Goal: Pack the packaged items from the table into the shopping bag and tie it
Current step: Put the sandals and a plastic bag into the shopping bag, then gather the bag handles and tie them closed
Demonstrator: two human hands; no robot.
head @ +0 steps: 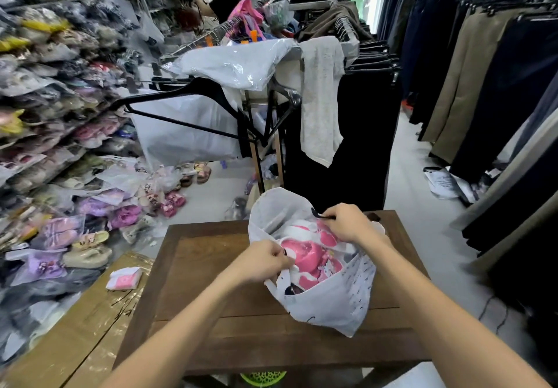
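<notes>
A white plastic shopping bag (329,300) with small dark print stands on the brown wooden table (211,266), its mouth wide. Pink and white packaged items (308,254) fill it and show through the opening. My left hand (262,259) pinches the bag's near left rim. On the far right rim, my right hand (350,223) grips a handle with a dark mark on it. Both hands are closed on the plastic.
A small pink and white packet (124,278) lies on a taped cardboard box (75,327) left of the table. Packaged slippers crowd the shelves and floor on the left. Clothes racks stand ahead and right, with a person far back.
</notes>
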